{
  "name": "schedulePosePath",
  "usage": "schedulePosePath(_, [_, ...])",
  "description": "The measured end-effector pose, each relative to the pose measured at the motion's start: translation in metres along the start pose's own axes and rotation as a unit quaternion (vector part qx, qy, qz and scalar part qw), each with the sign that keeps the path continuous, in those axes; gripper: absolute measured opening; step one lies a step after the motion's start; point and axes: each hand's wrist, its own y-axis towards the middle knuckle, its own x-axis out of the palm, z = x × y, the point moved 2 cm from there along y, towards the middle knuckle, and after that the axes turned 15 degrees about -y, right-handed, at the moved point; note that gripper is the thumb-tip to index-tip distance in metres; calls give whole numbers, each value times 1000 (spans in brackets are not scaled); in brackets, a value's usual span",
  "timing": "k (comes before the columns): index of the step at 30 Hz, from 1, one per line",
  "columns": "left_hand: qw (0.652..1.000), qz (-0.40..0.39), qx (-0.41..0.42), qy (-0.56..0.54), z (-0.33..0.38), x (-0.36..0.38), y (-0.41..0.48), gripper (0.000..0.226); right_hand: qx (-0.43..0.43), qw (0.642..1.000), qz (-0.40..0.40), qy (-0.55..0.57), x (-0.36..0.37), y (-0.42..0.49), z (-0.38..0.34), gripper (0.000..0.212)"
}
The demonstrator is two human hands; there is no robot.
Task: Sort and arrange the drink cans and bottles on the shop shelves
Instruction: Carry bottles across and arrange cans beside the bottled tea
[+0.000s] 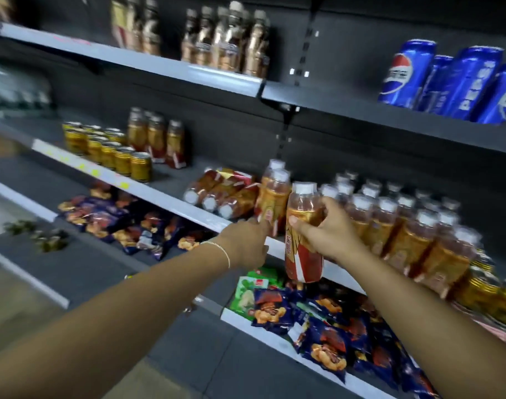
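At the front edge of the middle shelf (159, 197), the right hand (326, 237) holds a tea bottle (303, 254), fingers curled round its upper body. Its base hangs before the edge, not yet on the shelf. The left hand (246, 243) reaches the foot of an upright bottle (274, 197) just beside; I cannot tell if its fingers close on it. My worry is that the grip is high, so the held bottle may swing and knock this neighbour, or the packed row of bottles (404, 226) on the right. Lying bottles (217, 194) take the free place to the left. Gold cans (110, 151) stand further left, and snack packets (326, 326) lie below.
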Motion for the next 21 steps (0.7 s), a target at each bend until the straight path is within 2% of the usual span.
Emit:
schedulePosePath(7, [992, 66, -108, 6, -96, -54, -54, 53, -84, 993, -67, 45, 86, 27, -103, 44])
schedulePosePath(10, [986, 79, -148, 12, -132, -70, -73, 45, -119, 987, -93, 62, 121, 36, -142, 51])
schedulePosePath(14, [978, 85, -193, 1, -176, -90, -93, 45, -150, 977, -137, 71, 165, 50, -184, 52])
schedulePosePath(21, [960, 82, -267, -17, -258, -119, -93, 51, -180, 960, -195, 91, 231, 92, -243, 77])
